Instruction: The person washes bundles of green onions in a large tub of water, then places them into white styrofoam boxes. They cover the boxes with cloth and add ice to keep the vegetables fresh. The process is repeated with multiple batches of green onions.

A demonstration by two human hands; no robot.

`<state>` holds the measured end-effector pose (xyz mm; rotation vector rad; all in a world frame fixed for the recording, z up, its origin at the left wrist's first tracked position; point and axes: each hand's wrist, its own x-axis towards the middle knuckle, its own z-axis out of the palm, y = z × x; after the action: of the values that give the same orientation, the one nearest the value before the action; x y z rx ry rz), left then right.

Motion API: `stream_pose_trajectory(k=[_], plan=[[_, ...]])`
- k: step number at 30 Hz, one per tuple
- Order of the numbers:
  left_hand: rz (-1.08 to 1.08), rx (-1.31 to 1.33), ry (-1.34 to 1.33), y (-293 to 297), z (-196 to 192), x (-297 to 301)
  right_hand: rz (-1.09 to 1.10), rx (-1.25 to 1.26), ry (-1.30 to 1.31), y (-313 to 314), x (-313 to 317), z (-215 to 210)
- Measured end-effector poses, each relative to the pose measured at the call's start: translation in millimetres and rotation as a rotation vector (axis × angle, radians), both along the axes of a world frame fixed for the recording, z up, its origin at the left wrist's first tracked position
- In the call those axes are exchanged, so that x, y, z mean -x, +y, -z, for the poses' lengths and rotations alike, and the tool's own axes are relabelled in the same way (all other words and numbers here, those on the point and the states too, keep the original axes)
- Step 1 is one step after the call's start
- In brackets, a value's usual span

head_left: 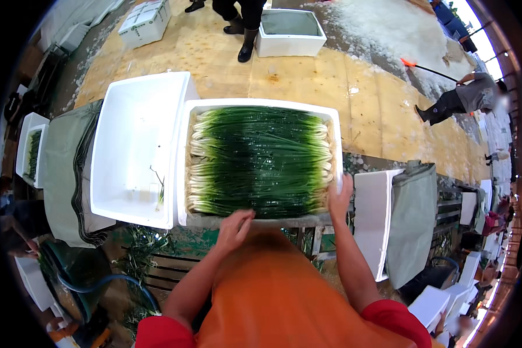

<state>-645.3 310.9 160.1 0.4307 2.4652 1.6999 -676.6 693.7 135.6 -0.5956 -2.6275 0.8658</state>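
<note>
In front of me stands a white foam box packed with green onions, their white root ends at both sides and dark wet leaves meeting in the middle. At the near right corner, my right hand is closed around the box's rim. My left hand rests at the near rim, its fingers curled over the edge beside the leaves; its fingertips are partly hidden. Against the box's left side stands another white foam box, with only a few loose green scraps inside. I wear an orange apron.
Grey-green covers hang over stacks at the left and right. Beyond lies plywood flooring with a water-filled foam box and a person's boots. At far right, a person holds a long-handled tool near crushed ice.
</note>
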Motion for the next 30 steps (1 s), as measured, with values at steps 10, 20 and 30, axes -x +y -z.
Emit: stream_pose_trajectory(k=[10,20,30], plan=[[-0.959,-0.527,-0.800,-114,112,-42,0.256,1.098,-0.337,-55,-175,79],[0.052,0.506,-0.696,-175,172,-186,0.039,0.678,-0.935,8,-210,17],[0.161,-0.326,-0.832,-257,-84,-129,-0.098,1.158,-0.314,69,-209,-93]])
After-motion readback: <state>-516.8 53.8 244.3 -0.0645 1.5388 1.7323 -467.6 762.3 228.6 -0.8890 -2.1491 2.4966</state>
